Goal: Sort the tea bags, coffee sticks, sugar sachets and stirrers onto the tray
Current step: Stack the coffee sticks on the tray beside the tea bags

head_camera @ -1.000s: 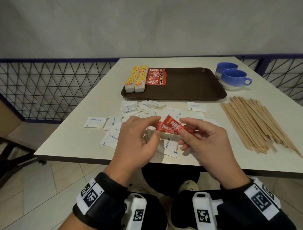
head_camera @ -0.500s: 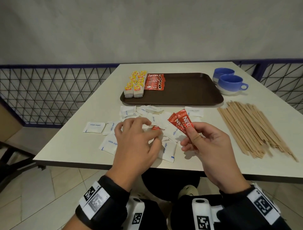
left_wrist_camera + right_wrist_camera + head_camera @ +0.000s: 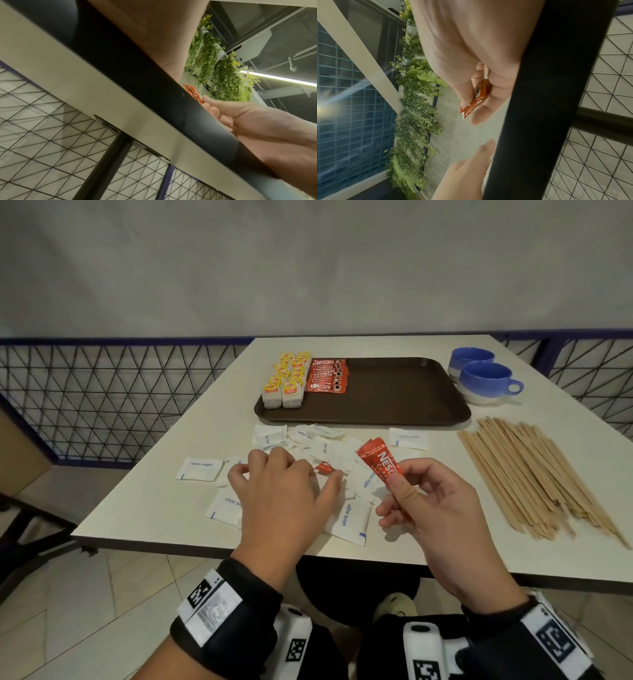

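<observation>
The coffee-stick step is in hand: the right hand (image 3: 442, 508) pinches a small bunch of red coffee sticks (image 3: 378, 462) between thumb and fingers, raised just off the counter (image 3: 154, 508), while the left hand (image 3: 281, 491) lies over the scattered sugar sachets (image 3: 349, 520) with fingers loosely curled, its thumb tip touching one more red stick (image 3: 323, 468) that lies among them; whether it has a grip on it cannot be told. The next move likely calls for pulling that stick free without dragging sachets, adding it to the bunch, then carrying the bunch forward past both hands to the tray (image 3: 411, 409), beside the coffee row (image 3: 327, 376) and tea bags (image 3: 284, 385) already there. The tray's middle and right lie bare, so room is ample. The stirrers (image 3: 534, 474) lie right of the right hand, and the counter edge runs just under both wrists.
</observation>
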### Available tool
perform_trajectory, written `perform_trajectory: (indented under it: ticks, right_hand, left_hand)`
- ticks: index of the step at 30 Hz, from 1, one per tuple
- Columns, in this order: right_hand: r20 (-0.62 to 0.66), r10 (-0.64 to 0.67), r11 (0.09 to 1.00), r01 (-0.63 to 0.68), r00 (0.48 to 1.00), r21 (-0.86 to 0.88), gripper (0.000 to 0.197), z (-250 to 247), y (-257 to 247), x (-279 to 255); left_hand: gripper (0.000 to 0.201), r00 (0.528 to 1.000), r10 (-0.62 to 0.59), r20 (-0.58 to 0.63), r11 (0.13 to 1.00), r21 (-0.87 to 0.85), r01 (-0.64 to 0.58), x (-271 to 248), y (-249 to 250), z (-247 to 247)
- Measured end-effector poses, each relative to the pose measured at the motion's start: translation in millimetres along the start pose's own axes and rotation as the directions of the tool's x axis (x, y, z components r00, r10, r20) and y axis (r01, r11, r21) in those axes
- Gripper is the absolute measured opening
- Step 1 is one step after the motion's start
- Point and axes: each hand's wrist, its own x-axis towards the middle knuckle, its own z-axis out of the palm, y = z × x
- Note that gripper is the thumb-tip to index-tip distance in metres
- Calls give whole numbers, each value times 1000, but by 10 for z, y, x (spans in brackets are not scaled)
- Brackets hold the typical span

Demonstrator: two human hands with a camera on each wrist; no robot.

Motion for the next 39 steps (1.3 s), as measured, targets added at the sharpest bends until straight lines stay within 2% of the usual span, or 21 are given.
perform_trajectory:
  ticks: [3,6,12,15,17,19,21,24,26,29,31,36,39]
  right_hand:
    - [9,13,1000,-13,1000,-14,12,-2,0,3]
    - [5,23,1000,-23,1000,-2,20,5,-7,4]
    - [24,43,999,-44,999,2,18,3,-28,1]
    - [68,20,1000,-21,997,20,15,-21,-26,-20]
    - [103,-20,1000,18,994,23,16,-35,-9,-33]
    - [120,-53,998,51,991,22,17,-51,-5,-36]
    - [139,-101,995,99,985,22,15,-57,1,-35]
    - [131,-197,980,191,972,52,9,-46,11,-62]
    - [142,-205,979,206,969,5,8,-32,14,-78]
    - [200,-163,979,184,966,-89,8,-2,20,-56]
    - [221,-129,987,147,967,-68,6,21,28,-26]
    - [177,-79,994,92,981,-65,8,28,25,-6]
    - [199,-61,994,77,978,-77,8,30,23,-9]
  left_hand:
    - [56,999,-27,24,999,-22,28,80,28,22]
    - [41,999,-36,38,996,-75,39,126,35,33]
    - [13,995,-98,-24,947,-309,86,82,-31,21]
    - [18,979,-191,-70,854,-503,131,33,-44,-49]
    - [20,966,-221,-135,730,-679,72,-23,-91,-78]
    - [21,960,-194,-201,603,-797,-45,-88,-138,-67]
    - [21,963,-116,-244,519,-841,-151,-123,-151,-45]
    - [17,946,37,-323,481,-824,-300,-154,-152,-67]
    - [16,929,128,-348,456,-811,-366,-179,-158,-83]
    - [16,939,189,-287,381,-860,-340,-191,-157,-83]
    - [15,956,196,-218,350,-895,-275,-178,-140,-86]
    - [2,980,170,-107,314,-937,-156,-172,-67,-150]
    - [17,981,164,-102,322,-935,-151,-171,-68,-124]
